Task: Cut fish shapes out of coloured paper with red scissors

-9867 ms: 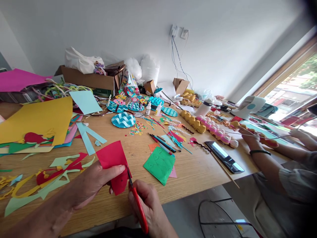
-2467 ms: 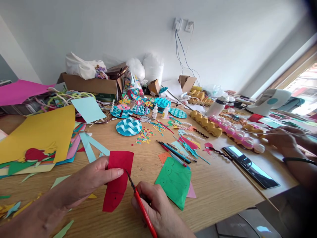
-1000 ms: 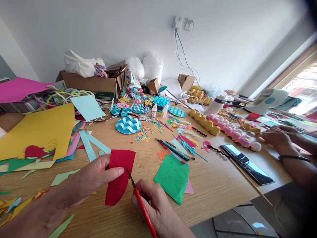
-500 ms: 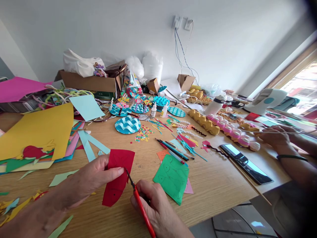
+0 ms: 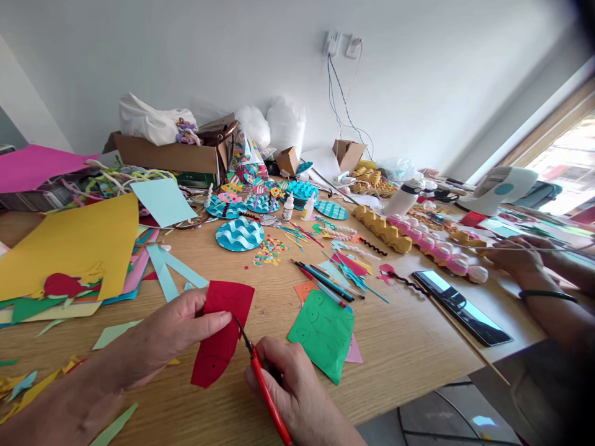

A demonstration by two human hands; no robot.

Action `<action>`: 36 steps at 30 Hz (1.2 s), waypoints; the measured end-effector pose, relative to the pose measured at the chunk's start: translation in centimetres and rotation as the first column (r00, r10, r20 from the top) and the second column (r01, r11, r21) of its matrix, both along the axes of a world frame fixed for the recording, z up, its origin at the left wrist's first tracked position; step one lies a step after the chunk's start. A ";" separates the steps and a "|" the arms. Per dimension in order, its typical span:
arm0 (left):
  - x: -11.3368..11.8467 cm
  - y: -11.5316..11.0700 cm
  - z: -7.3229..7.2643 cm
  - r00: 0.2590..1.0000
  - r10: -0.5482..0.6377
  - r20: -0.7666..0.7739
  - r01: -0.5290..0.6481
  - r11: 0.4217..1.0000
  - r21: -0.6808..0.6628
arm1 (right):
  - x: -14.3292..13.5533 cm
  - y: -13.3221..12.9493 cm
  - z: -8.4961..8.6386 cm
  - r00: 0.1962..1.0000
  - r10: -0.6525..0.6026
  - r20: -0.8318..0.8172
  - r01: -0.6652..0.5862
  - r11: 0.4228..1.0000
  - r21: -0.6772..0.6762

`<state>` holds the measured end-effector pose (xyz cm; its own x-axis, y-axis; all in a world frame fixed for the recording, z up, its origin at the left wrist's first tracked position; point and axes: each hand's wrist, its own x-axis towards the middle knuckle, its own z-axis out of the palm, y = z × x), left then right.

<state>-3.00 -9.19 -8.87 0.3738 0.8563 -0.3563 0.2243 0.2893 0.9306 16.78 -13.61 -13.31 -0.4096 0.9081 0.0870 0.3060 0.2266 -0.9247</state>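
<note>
My left hand (image 5: 186, 328) pinches a piece of red paper (image 5: 218, 347), thumb on top, above the wooden table. Drawn lines and a dark dot show on the paper's lower part. Closed around red-handled scissors (image 5: 266, 387) is my right hand (image 5: 292, 384); their dark blades meet the paper's right edge beside my left thumb. Green paper (image 5: 321, 334) with pencilled fish outlines lies to the right of my right hand. Yellow paper (image 5: 83, 241) with a red fish cutout (image 5: 62, 285) on it is at the left.
Several pens (image 5: 325, 282) lie beyond the green paper. Glue bottles (image 5: 288, 207) and a blue wavy disc (image 5: 239, 233) stand or lie farther back. A phone (image 5: 460, 306) and a long stick (image 5: 469, 341) are at the right, near another person's hands (image 5: 518, 255).
The red paper and my left hand have shifted very slightly. The scissors remain at the paper's right edge, almost unmoved.
</note>
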 end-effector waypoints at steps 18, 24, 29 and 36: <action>-0.3 -0.1 0.3 1.000 0.004 -0.019 -0.005 1.000 -0.031 | 0.2 0.0 0.0 1.000 0.009 0.016 -0.009 1.000 -0.028; -0.3 0.2 0.4 1.000 -0.021 -0.005 0.021 0.999 0.030 | 0.1 -0.1 -0.1 1.000 0.002 0.027 -0.002 1.000 -0.011; -0.3 0.2 0.5 0.999 -0.012 -0.030 0.014 0.999 0.046 | 0.1 -0.1 0.1 1.000 0.002 0.025 -0.002 1.000 0.001; 0.2 -0.3 0.9 0.997 0.078 -0.005 -0.078 0.997 0.005 | 0.2 -0.2 0.1 1.000 0.014 0.021 -0.013 1.000 -0.013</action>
